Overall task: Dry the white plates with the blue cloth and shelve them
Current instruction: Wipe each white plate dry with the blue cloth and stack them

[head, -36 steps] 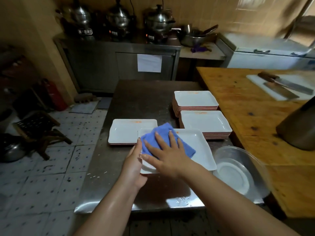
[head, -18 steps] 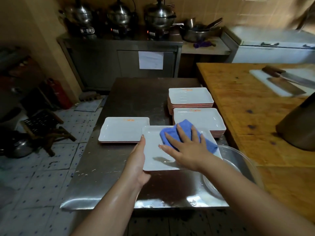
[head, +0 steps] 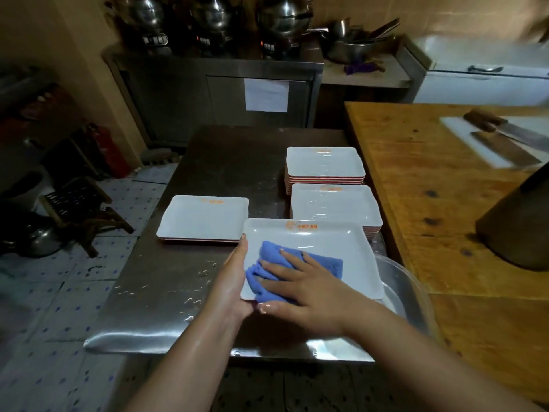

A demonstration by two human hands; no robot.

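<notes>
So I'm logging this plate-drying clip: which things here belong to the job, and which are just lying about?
In the job:
- held plate
- blue cloth
- left hand
- right hand
- two plate stacks
- plate on the left

Lying about:
- cleavers
- metal basin
- cookers

Steel table (head: 166,292), wet | flat plate pile (head: 205,218) left | two plate stacks (head: 325,165) (head: 335,205) right | metal basin (head: 407,295) near-right corner | wooden table (head: 421,185) adjoining.

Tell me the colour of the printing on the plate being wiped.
Orange, on the white plate; head view.
</notes>
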